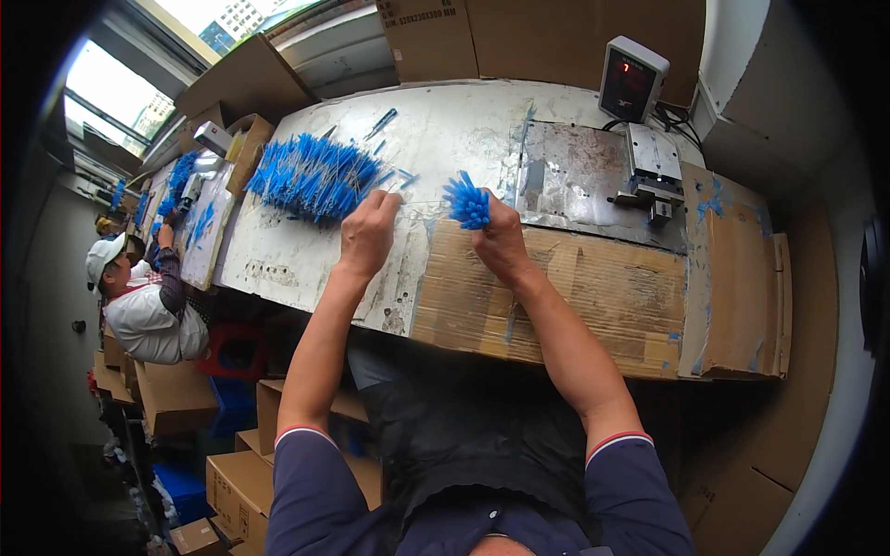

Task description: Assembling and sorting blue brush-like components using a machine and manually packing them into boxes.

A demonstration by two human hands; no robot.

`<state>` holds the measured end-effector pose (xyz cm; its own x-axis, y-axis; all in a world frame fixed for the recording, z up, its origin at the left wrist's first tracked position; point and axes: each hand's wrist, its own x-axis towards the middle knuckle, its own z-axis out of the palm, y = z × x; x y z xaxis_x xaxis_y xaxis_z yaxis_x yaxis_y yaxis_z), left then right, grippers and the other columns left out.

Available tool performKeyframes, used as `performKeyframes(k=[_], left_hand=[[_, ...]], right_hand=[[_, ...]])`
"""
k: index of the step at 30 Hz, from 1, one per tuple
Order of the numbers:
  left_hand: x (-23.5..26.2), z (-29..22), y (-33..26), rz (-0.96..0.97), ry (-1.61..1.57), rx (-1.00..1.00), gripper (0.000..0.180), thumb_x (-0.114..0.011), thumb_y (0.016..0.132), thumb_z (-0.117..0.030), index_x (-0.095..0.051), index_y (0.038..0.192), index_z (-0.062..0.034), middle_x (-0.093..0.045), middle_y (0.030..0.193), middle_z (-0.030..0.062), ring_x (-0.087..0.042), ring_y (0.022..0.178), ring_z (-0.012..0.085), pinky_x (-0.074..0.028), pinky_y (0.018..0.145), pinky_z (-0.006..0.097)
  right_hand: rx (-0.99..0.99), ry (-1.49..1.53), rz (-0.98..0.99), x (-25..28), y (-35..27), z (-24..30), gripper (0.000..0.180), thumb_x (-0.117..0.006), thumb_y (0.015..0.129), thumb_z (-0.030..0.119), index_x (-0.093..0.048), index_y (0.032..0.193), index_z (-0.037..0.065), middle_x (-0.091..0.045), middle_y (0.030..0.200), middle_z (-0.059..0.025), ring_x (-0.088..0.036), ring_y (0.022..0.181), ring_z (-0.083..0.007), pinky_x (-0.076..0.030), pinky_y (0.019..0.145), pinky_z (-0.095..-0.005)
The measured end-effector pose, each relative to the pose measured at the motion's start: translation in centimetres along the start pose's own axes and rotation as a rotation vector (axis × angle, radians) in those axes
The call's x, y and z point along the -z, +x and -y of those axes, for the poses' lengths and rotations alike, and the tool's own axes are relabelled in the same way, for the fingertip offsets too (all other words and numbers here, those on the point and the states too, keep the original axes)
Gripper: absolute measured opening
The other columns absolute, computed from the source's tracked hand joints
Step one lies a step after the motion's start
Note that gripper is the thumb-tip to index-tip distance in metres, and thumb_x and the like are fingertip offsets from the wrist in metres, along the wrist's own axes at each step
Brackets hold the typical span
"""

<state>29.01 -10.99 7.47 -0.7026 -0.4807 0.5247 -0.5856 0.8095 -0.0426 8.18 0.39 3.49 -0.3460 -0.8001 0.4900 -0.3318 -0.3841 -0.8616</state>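
Note:
My right hand [502, 243] is wrapped round an upright bundle of thin blue plastic sticks [466, 201], their ends fanned out above the fist. To its left, my left hand [368, 232] has its fingertips pinched together low over the white table. What lies between those fingertips, if anything, is too small to make out. Just beyond the left hand a few loose blue sticks [406, 176] lie on the table. A large heap of blue sticks with pale thin parts [313, 176] spreads to the left of that hand.
Flattened cardboard [556, 287] covers the table's near right part. Behind it are a metal plate [570, 176], a small metal fixture [652, 162] and a white box with a red display [633, 79]. A blue-handled tool [381, 122] lies farther back. A co-worker [148, 306] works at the left.

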Motion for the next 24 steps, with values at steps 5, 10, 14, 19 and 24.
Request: performKeyframes(k=[5,10,14,19,24], left_hand=[[1.3,-5.0,0.9,-0.05,-0.194,-0.089,0.018,-0.066,0.088,-0.001,-0.065,0.105,-0.0074,-0.067,0.099,0.0094,-0.069,0.084,0.0313,-0.056,0.069,0.04],[-1.6,-1.7,0.1,-0.117,-0.287,0.299,0.021,-0.067,0.093,-0.007,-0.068,0.114,-0.0077,-0.069,0.113,0.0105,-0.071,0.091,0.0313,-0.056,0.076,0.039],[-2.8,4.6,-1.5,0.059,-0.045,0.536,0.022,-0.069,0.095,-0.02,-0.071,0.115,-0.0096,-0.069,0.114,0.0104,-0.069,0.101,0.0315,-0.054,0.088,0.042],[-3.0,3.5,-0.8,0.278,0.088,0.642,0.026,-0.071,0.094,-0.028,-0.073,0.112,-0.0106,-0.068,0.112,0.0107,-0.069,0.102,0.0334,-0.053,0.091,0.045],[-3.7,4.3,-1.3,0.302,0.142,0.591,0.023,-0.062,0.1,-0.026,-0.065,0.107,-0.0043,-0.064,0.113,0.0166,-0.069,0.101,0.0381,-0.053,0.087,0.051]], right_hand=[[0.134,-0.054,0.101,-0.7,-0.7,-1.4,0.032,-0.054,0.086,-0.011,-0.067,0.113,0.001,-0.073,0.096,-0.0203,-0.07,0.091,-0.0433,-0.056,0.082,-0.0443],[-0.319,0.17,0.159,0.5,-0.7,-1.0,0.022,-0.055,0.098,-0.003,-0.069,0.116,0.001,-0.072,0.093,-0.0065,-0.065,0.076,-0.0134,-0.054,0.073,-0.0283],[-0.436,0.573,-0.036,0.2,0.2,-2.7,0.015,-0.057,0.101,0.004,-0.066,0.111,-0.003,-0.07,0.093,-0.0079,-0.066,0.075,-0.0123,-0.056,0.07,-0.0275],[-0.486,0.532,-0.033,0.4,0.4,-3.6,0.015,-0.058,0.101,0.004,-0.065,0.113,-0.003,-0.07,0.092,-0.0079,-0.066,0.072,-0.0121,-0.056,0.069,-0.0274],[-0.478,0.504,-0.009,-0.1,0.3,-3.4,0.014,-0.058,0.101,0.004,-0.065,0.112,-0.002,-0.071,0.091,-0.0079,-0.066,0.072,-0.0117,-0.056,0.067,-0.0266]])
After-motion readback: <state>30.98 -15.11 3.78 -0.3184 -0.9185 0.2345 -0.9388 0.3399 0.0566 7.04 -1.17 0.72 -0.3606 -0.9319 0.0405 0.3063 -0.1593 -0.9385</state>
